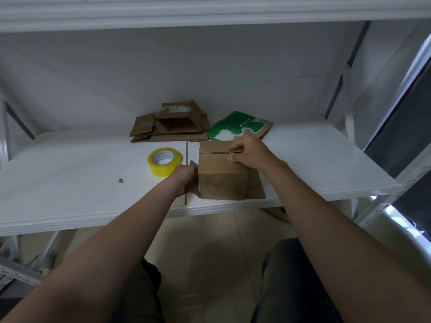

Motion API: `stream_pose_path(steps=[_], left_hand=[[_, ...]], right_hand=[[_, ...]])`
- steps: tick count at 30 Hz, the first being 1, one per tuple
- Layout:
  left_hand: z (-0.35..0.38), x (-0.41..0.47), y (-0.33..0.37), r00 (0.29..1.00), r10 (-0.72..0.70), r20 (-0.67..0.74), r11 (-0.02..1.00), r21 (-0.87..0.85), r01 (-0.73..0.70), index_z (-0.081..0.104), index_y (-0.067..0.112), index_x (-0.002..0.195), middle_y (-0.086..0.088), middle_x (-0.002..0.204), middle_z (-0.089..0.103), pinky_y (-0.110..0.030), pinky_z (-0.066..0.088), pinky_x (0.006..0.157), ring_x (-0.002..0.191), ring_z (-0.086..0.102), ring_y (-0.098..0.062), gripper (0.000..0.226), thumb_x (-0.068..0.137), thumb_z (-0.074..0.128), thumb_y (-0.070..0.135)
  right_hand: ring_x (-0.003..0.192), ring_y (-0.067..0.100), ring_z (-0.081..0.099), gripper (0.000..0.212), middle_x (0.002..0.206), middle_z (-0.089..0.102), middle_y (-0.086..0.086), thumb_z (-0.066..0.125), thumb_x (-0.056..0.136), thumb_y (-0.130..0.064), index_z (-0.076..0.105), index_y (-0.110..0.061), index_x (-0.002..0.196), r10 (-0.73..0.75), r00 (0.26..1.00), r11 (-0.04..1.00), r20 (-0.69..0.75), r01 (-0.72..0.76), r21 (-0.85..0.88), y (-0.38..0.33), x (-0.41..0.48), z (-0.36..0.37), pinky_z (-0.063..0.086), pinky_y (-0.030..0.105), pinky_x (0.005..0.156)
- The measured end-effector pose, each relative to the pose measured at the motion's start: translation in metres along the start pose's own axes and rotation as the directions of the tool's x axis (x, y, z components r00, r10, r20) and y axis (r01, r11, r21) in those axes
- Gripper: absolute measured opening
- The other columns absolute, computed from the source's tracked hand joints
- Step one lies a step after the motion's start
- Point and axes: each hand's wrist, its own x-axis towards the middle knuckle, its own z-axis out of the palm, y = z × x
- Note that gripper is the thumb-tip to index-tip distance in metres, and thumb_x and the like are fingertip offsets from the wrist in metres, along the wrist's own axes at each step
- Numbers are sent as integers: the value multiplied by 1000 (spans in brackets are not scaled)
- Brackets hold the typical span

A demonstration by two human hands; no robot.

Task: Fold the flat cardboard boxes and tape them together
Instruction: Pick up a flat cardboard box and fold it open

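A brown cardboard box (221, 176) stands folded up near the front edge of the white shelf (70, 183), its two top flaps meeting at a dark seam. My right hand (249, 152) lies on top of it, fingers pressing the flaps down at the seam and thumb on the near flap. At the box's left side my left hand (185, 176) curls against a side flap. A roll of yellow tape (164, 161) sits just left of the box. Further back lie a pile of flat brown boxes (170, 124) and a flat green-and-white box (240, 125).
A small cardboard scrap (120, 180) lies on the shelf to the left. Another shelf board runs overhead, with metal uprights at the right and left. My knees and a tiled floor show below the shelf's front edge.
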Motion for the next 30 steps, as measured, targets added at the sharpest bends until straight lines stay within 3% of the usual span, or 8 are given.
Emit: stream_pose_path(steps=[4,9,11,14,20,23,26,30], left_hand=[[-22,3,-1,1000,-15,-18,997,80,16,59,13,94,-6,93,60,-32,41,73,79,54,-22,10,97,51,19],[-53,38,-7,980,112,-164,880,474,-22,38,10,149,-16,146,46,-47,47,98,124,50,-39,76,85,65,39],[-57,45,-7,947,246,-208,769,637,-60,38,10,151,-17,152,40,-47,33,113,135,42,-43,69,93,62,38],[-56,49,-6,922,366,-126,627,766,-144,56,15,135,-14,141,53,-46,29,113,136,41,-39,40,98,58,27],[-54,67,-18,878,452,-160,404,914,-41,40,13,144,-18,138,50,-48,46,100,138,33,-37,52,94,55,8],[-58,79,-21,849,512,-132,236,972,9,54,16,137,-10,136,55,-44,45,97,130,43,-32,40,96,55,15],[-63,83,-26,825,543,-156,309,951,-24,65,21,124,-6,125,62,-43,45,92,121,51,-29,29,96,57,21],[-70,66,-3,769,590,-245,622,746,-239,73,16,105,-8,97,67,-35,47,74,98,64,-34,26,92,67,38]], right_hand=[[124,22,55,42,135,58,5,77,88,-19,69,-15,129,-33,999,999,9,33,-39,-11,5,12,38,27,96],[125,25,53,46,137,52,6,76,89,-20,65,-19,134,-25,999,987,21,28,-159,-20,13,17,42,38,106],[125,25,53,43,137,53,6,75,90,-20,67,-18,132,-27,1000,984,16,29,-174,-22,15,18,42,39,106],[121,24,57,37,134,59,6,76,89,-19,71,-14,126,-26,999,985,22,29,-169,-23,19,17,42,35,103],[121,23,56,35,132,61,5,79,87,-19,74,-14,121,4,999,991,43,2,-137,-23,23,14,38,31,100],[122,22,55,35,132,60,4,79,87,-20,73,-16,121,2,999,992,43,4,-129,-23,23,14,38,32,101],[125,21,54,37,135,60,4,79,87,-20,72,-15,123,10,999,995,51,-4,-103,-22,23,13,37,31,103],[124,21,54,37,134,61,3,81,85,-20,73,-16,121,25,998,994,65,-18,-109,-21,28,14,38,32,102]])
